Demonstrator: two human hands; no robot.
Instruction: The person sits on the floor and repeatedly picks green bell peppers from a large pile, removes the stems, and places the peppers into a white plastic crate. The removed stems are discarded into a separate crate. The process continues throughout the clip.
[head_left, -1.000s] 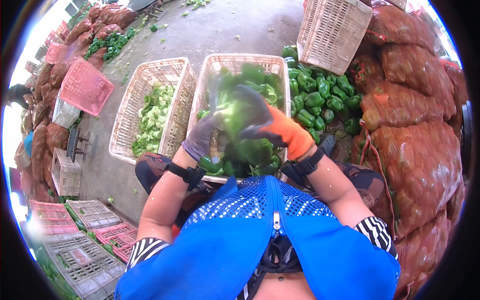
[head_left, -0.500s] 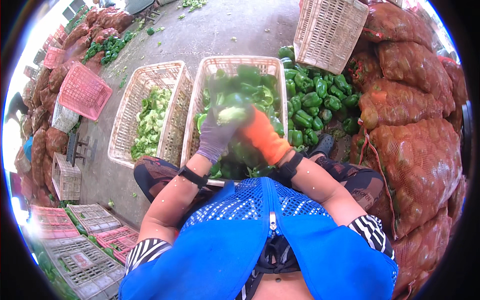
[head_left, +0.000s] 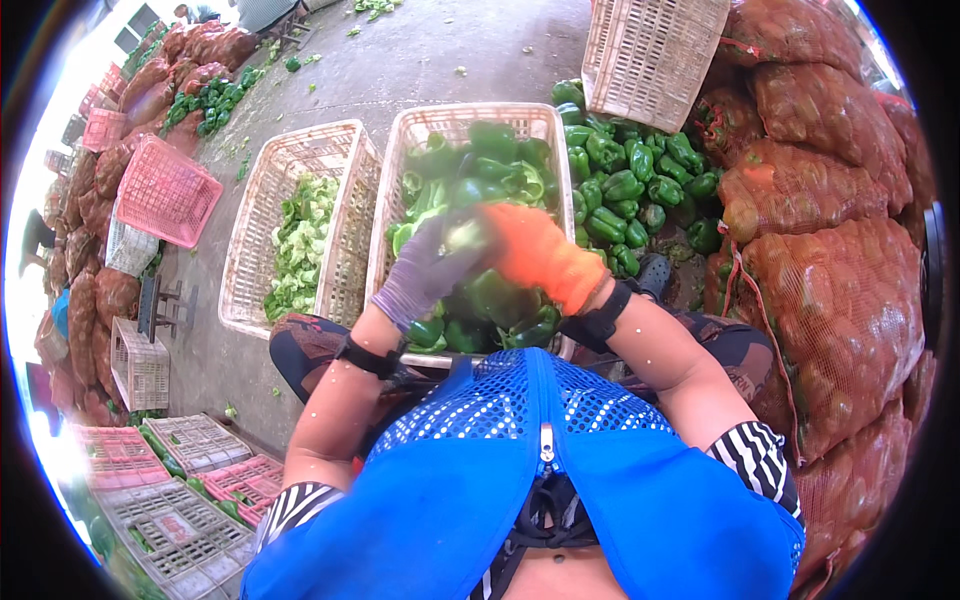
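Observation:
Over the pale crate [head_left: 398,140] in front of my body, my two gloved hands meet at a green bell pepper [head_left: 466,238] whose pale patch faces up, slightly blurred. My left hand [head_left: 424,268], in a purple-grey glove, is closed round its left side. On the other side my right hand [head_left: 548,256], in an orange glove, has its fingers curled against it; the fingertips are partly hidden. Beneath them the crate holds green peppers [head_left: 492,140], whole ones and pieces with pale insides.
Left of it stands another crate [head_left: 240,255] with pale green trimmings [head_left: 303,232]. A heap of green peppers [head_left: 625,190] lies to the right, below a tipped crate [head_left: 650,62]. Red mesh sacks [head_left: 835,310] are stacked along the right. Pink crates [head_left: 170,190] stand at far left.
Both hands have come slightly nearer to my body, with the pepper still between them. The forearms have spread a little apart, and the right wrist has moved outward.

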